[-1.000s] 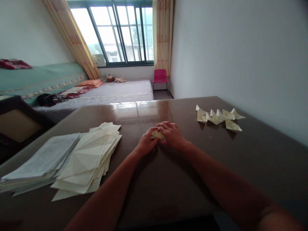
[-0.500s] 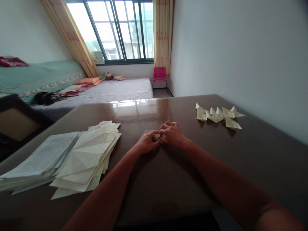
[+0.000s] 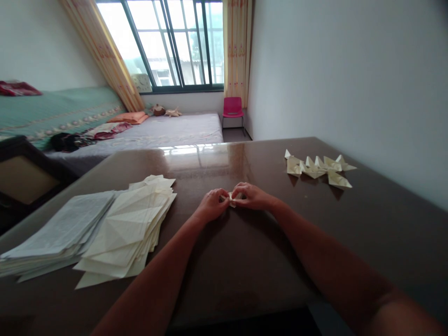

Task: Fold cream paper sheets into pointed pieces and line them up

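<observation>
A small folded paper piece (image 3: pixel 232 202) is pinched from both sides by the fingertips of the left hand (image 3: pixel 212 204) and right hand (image 3: pixel 255 197), at mid-table (image 3: pixel 238 261). Creasing or shaping is judged to be in hand; for any further fold, a steady two-sided pinch is called for. Both forearms are extended forward and angled inward, with the fingers curled.
</observation>
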The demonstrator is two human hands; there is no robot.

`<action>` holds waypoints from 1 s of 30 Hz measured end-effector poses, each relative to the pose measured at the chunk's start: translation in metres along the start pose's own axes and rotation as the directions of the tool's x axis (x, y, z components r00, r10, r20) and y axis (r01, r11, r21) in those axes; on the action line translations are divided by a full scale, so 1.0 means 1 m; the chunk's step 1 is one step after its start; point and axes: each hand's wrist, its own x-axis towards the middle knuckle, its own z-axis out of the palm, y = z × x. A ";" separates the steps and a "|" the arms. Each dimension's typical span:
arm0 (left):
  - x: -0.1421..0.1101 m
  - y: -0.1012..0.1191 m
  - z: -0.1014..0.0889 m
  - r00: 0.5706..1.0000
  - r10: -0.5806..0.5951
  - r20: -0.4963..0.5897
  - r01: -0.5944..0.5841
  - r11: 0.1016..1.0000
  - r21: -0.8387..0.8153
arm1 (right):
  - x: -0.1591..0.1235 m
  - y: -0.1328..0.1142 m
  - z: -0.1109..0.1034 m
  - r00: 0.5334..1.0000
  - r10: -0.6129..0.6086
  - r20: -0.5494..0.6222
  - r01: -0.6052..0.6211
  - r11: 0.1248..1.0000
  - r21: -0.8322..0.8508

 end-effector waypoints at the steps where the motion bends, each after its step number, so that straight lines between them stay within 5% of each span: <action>1: 0.000 0.002 0.000 1.000 -0.024 -0.020 0.025 0.999 0.023 | -0.001 0.005 -0.002 0.998 -0.051 0.035 0.049 0.998 0.046; 5: 0.001 0.003 -0.003 0.999 -0.031 -0.018 0.032 0.997 0.067 | 0.000 0.019 -0.007 0.999 -0.034 0.031 0.030 0.990 0.139; 10: 0.001 -0.012 -0.012 0.989 -0.053 0.141 0.079 0.979 -0.187 | 0.004 0.024 -0.002 0.996 0.086 -0.022 -0.072 0.925 0.373; 16: 0.006 -0.022 -0.005 0.996 -0.074 -0.048 0.047 0.907 -0.418 | 0.006 0.021 -0.003 0.994 0.075 -0.076 -0.015 0.806 0.592; 25: 0.008 -0.012 -0.008 0.974 -0.144 -0.173 0.021 0.823 -0.567 | 0.007 0.016 -0.006 0.972 0.188 -0.141 -0.044 0.736 0.675; 30: 0.008 -0.005 -0.010 0.966 -0.156 -0.207 -0.028 0.731 -0.681 | 0.010 0.011 -0.003 0.951 0.250 -0.181 0.000 0.586 0.810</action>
